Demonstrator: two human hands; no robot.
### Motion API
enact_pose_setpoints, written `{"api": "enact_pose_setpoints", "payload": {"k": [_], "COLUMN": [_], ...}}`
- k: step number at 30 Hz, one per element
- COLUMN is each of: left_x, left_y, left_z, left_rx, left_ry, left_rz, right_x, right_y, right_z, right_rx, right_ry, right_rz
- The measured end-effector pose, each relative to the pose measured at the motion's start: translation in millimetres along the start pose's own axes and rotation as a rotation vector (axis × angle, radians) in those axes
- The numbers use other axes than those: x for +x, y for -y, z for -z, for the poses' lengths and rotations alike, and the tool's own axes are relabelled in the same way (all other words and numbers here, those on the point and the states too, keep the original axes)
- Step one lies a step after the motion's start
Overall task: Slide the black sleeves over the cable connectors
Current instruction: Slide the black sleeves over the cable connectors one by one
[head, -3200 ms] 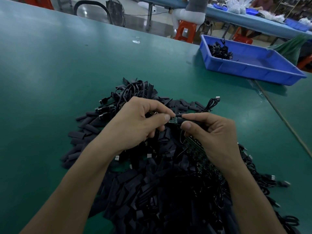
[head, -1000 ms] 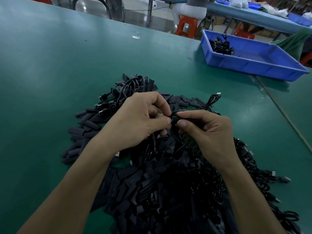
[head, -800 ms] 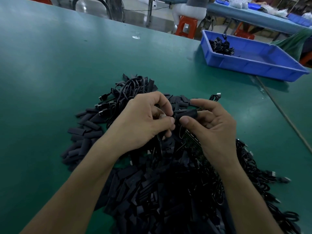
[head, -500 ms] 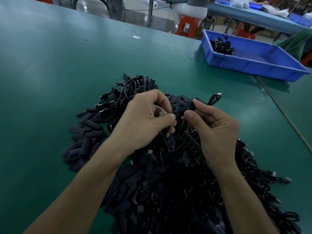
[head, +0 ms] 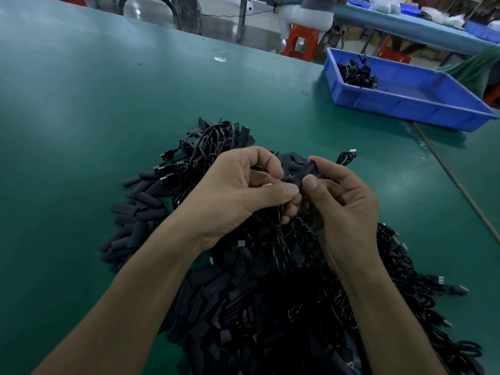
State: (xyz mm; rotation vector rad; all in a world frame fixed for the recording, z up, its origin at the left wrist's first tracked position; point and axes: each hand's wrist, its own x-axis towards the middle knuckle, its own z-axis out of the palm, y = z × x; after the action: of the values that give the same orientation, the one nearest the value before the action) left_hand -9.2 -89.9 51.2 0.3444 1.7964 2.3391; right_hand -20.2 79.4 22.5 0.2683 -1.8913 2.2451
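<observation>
My left hand (head: 235, 196) pinches a connector (head: 267, 184), its small silver tip showing, with the thin cable (head: 278, 234) hanging below. My right hand (head: 343, 209) clamps thumb and fingers on one flat, matte black sleeve (head: 304, 173) just beside that tip. Beneath lie loose sleeves (head: 143, 197) and glossy coiled cables (head: 405, 282), too many to count, on the smooth green table (head: 81, 117); one blue plastic tray (head: 405, 106) sits far right.

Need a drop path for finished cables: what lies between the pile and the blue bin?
Only bare green table lies between the pile and the blue bin, as the head view shows.
</observation>
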Motion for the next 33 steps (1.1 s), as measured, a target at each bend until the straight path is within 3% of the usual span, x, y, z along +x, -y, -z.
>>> {"api": "enact_pose_setpoints", "payload": {"k": [8, 23, 33], "left_x": [1, -1, 4], "left_y": [2, 1, 10], "left_z": [-4, -5, -2], "left_rx": [0.015, 0.053, 0.274], "left_ry": [-0.029, -0.021, -0.18], "left_rz": [-0.015, -0.121, -0.308], "right_x": [-1, -6, -7], "right_y": [1, 10, 9], "right_z": [-4, -10, -16], "right_rx": [-0.079, 0.097, 0.148], "right_ry": [-0.023, 0.022, 0.023], "right_rz": [0.029, -0.062, -0.027]}}
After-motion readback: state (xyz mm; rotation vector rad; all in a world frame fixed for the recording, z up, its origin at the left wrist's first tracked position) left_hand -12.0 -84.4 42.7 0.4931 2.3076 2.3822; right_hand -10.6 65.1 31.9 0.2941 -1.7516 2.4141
